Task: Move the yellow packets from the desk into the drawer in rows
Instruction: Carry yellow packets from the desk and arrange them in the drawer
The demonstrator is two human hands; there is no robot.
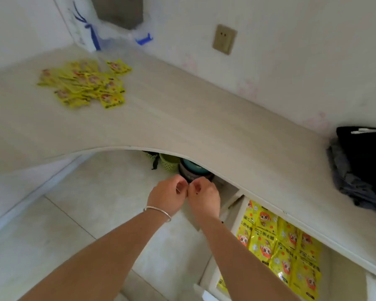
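Observation:
A loose pile of yellow packets [86,83] lies on the pale desk [182,118] at the far left. More yellow packets [280,246] lie in rows inside the open drawer [215,272] under the desk's right part. My left hand [168,195], with a silver bangle on the wrist, and my right hand [203,196] are held together below the desk edge, between pile and drawer. Their fingers are curled and touch each other. I see no packet in either hand.
A beige wall socket [224,39] sits above the desk. Dark folded clothes [363,168] rest on the desk at the far right. Green baskets [167,161] and a round pot [193,170] stand on the tiled floor under the desk. A plastic bag [89,29] hangs at the back left.

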